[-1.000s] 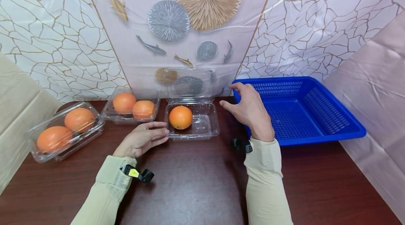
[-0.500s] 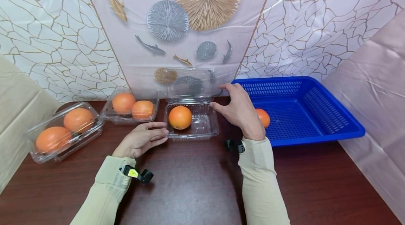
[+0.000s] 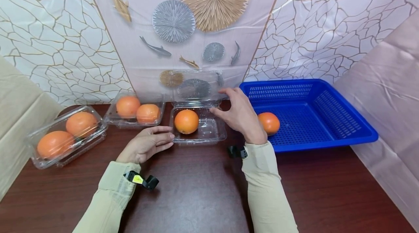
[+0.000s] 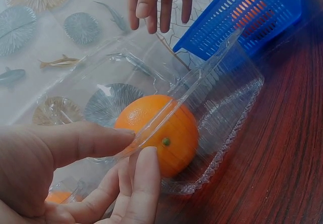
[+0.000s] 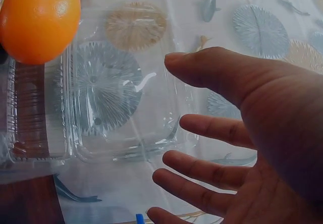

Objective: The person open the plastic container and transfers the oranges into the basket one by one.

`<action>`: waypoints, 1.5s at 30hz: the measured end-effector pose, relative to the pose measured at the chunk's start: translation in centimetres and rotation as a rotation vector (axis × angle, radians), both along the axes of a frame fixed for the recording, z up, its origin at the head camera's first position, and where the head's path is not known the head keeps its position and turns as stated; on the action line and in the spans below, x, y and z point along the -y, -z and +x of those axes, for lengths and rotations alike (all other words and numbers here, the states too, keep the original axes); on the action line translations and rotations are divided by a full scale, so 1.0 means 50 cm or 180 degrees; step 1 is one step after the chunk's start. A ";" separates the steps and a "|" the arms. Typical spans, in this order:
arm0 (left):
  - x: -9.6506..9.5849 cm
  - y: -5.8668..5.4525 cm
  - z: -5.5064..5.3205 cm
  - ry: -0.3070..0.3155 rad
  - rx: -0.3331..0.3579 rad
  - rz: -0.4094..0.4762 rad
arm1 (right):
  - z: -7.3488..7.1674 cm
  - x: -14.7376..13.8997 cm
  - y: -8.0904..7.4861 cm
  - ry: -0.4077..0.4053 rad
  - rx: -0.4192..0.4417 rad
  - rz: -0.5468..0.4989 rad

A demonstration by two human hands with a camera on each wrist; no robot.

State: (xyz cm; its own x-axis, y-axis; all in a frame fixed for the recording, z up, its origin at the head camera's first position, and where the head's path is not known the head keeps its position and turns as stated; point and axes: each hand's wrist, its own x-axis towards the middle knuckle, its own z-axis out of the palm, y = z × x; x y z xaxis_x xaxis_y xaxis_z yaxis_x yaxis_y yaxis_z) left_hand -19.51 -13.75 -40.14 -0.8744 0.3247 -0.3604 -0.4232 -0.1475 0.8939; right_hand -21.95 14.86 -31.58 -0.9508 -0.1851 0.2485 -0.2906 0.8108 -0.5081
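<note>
A clear plastic clamshell box (image 3: 209, 131) stands mid-table with its lid (image 3: 196, 87) raised against the back wall. One orange (image 3: 186, 121) sits in its left half. My left hand (image 3: 147, 145) pinches the box's left rim between thumb and fingertips, as the left wrist view shows up close. Spread and holding nothing, my right hand (image 3: 240, 116) is over the box's right end, near the hinge side. In the right wrist view its fingers (image 5: 207, 181) are apart from the lid.
To the right, a blue plastic basket (image 3: 327, 143) holds one orange-red fruit (image 3: 269, 123) near its left side. Two closed clamshell boxes, the nearer (image 3: 98, 136) and the farther (image 3: 157, 118), stand at the left, each with two oranges. A patterned wall sheet (image 3: 144, 65) hangs behind.
My right hand has moved left from the basket's edge to the box's right end, bringing the fruit in the basket into view. The left hand has stayed at the rim.
</note>
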 end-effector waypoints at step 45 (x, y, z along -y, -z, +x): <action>-0.001 -0.004 0.002 -0.0002 0.0026 -0.0050 | -0.014 0.082 0.070 -0.0352 0.0143 0.0253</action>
State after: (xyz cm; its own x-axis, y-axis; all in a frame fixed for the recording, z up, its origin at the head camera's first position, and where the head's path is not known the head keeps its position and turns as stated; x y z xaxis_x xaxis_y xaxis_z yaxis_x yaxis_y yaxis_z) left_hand -19.41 -13.70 -39.93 -0.8717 0.3185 -0.3725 -0.4303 -0.1336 0.8927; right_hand -22.64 10.75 -35.08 -0.9333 -0.3068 0.1864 -0.3589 0.8133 -0.4580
